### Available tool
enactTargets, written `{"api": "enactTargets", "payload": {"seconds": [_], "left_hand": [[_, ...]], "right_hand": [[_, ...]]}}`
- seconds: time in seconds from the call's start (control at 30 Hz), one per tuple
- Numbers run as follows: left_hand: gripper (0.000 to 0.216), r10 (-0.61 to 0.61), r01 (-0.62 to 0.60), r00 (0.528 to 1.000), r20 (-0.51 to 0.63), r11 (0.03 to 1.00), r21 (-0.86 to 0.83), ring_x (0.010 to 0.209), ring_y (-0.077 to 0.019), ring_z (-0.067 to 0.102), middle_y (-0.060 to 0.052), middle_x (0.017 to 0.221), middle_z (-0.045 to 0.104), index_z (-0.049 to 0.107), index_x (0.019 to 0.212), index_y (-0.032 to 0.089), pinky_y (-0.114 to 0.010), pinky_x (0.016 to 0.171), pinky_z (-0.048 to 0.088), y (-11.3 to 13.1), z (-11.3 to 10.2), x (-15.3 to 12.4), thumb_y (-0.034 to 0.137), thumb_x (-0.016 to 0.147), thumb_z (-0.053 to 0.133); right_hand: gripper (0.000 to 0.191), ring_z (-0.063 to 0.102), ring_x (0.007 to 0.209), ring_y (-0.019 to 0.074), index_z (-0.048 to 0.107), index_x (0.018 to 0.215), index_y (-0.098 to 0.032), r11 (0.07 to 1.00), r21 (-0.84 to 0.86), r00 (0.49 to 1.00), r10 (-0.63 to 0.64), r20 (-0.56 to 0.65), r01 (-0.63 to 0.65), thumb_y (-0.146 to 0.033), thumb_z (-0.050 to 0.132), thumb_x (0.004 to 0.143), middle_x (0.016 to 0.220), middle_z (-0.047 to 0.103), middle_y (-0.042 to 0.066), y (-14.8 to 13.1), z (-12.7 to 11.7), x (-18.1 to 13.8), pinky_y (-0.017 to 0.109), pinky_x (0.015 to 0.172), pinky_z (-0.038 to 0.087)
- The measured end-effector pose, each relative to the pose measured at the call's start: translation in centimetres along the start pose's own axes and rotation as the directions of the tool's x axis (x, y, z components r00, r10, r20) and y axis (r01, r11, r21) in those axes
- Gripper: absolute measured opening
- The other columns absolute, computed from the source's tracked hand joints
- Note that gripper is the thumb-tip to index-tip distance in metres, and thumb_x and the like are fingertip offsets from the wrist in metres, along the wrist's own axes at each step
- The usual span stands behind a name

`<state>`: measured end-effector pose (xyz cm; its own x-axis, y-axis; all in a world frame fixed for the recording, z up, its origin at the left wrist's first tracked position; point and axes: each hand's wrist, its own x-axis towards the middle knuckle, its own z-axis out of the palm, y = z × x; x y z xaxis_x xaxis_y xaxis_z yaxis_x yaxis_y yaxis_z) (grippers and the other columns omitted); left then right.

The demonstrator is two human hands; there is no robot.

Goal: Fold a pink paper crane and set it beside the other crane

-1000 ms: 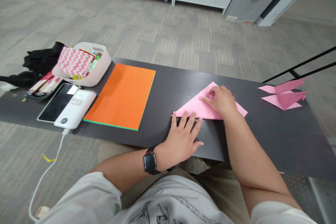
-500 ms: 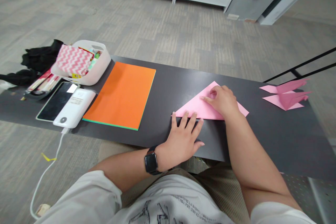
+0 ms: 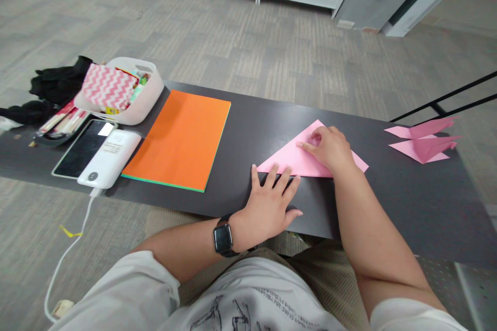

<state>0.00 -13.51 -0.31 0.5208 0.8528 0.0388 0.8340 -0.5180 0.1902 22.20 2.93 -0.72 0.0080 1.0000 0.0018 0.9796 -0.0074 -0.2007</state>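
Note:
A pink sheet of origami paper [image 3: 289, 154], folded into a triangle, lies on the dark table with its long edge toward me. My left hand [image 3: 269, 204] is spread flat, its fingertips along the near edge at the left corner. My right hand [image 3: 330, 150] rests on the right half with curled fingers, pressing the paper down; its thumb points left across the surface. The fingertips beneath that hand are partly hidden. To the right stand two pink folded paper figures [image 3: 425, 149] with pointed wings, like cranes.
A stack of orange paper [image 3: 182, 139] with a green edge lies left of my hands. Beyond it are a white power bank [image 3: 111, 158] with a cable, a phone [image 3: 79, 152], a white basket [image 3: 149, 95] of items and a black cloth [image 3: 58, 83]. Black bars [image 3: 462, 95] cross behind the right end.
My left little finger has shifted slightly left, off the paper's corner. The right hand and the folded sheet stay almost still. The camera view has moved very slightly.

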Motion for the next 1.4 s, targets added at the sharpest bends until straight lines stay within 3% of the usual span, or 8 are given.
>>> {"api": "enactTargets", "payload": {"seconds": [0.27,0.43,0.67,1.4], "left_hand": [[0.081,-0.015,0.015,0.999,-0.030,1.000,-0.004,0.165,-0.0538,0.020,-0.010,0.183,0.028,0.042,0.171,0.028,-0.092,0.123,0.015,-0.04,0.04,-0.14,0.073,0.104,0.050],[0.080,0.085,-0.084,0.996,-0.036,0.996,0.004,0.166,-0.0473,0.025,-0.013,0.183,0.026,0.042,0.171,0.025,-0.080,0.130,0.018,0.27,-0.37,-0.18,0.069,0.106,0.052],[0.081,0.072,-0.072,0.997,-0.001,0.997,0.020,0.168,-0.0487,0.016,-0.012,0.183,0.025,0.039,0.172,0.025,-0.085,0.125,0.026,0.47,0.06,-0.30,0.071,0.106,0.048],[0.079,0.059,-0.059,0.998,0.001,0.998,0.005,0.168,-0.0470,0.019,-0.013,0.183,0.026,0.040,0.171,0.024,-0.084,0.126,0.025,0.45,0.09,-0.29,0.070,0.107,0.046]], "right_hand": [[0.054,0.061,0.109,0.0373,0.069,0.102,-0.025,1.000,-0.007,1.000,-0.006,-0.013,0.006,-0.077,0.070,0.087,0.114,0.066,0.014,-0.28,-0.16,-0.03,0.053,0.093,0.050],[0.052,0.061,0.110,0.0374,0.069,0.103,-0.026,1.000,-0.007,1.000,-0.007,-0.013,0.007,-0.075,0.072,0.087,0.115,0.066,0.014,-0.29,-0.17,-0.09,0.053,0.094,0.050],[0.048,0.061,0.109,0.0369,0.069,0.102,-0.026,1.000,-0.007,1.000,0.003,-0.001,-0.003,-0.069,0.078,0.083,0.114,0.066,0.013,-0.32,-0.26,-0.03,0.052,0.094,0.050],[0.052,0.061,0.111,0.0368,0.069,0.104,-0.026,1.000,0.016,1.000,0.002,0.015,-0.002,-0.076,0.071,0.087,0.116,0.065,0.013,-0.18,-0.34,0.08,0.052,0.095,0.049]]}}
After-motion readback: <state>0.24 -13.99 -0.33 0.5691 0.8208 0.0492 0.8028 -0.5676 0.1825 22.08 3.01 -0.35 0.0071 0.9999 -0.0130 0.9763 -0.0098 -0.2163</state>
